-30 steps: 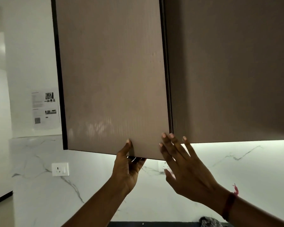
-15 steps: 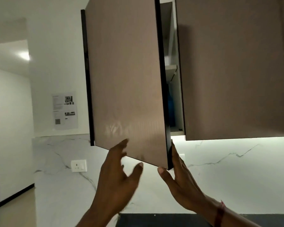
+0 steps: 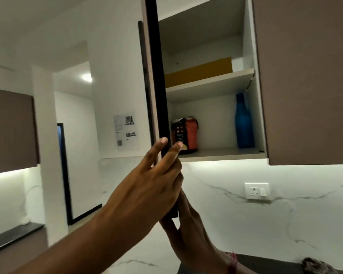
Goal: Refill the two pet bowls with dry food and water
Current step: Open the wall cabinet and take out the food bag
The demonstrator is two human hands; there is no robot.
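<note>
Your left hand [image 3: 151, 182] lies straight-fingered astride the cabinet door [image 3: 158, 86], your right hand [image 3: 190, 232] at its corner (grip hidden), and the door, just swung wide, leaves food bag [image 3: 186, 135] and blue bottle [image 3: 244, 121] reachable on the lower shelf [image 3: 222, 153]

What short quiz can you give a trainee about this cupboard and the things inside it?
1. True or false: the cupboard door is open.
2. On the lower shelf, where does the blue bottle stand? A) left of the orange-and-black bag; B) right of it; C) on top of it.
3. Fill in: the yellow box lies on the ____ shelf.
Key: 1 true; 2 B; 3 upper.
</note>
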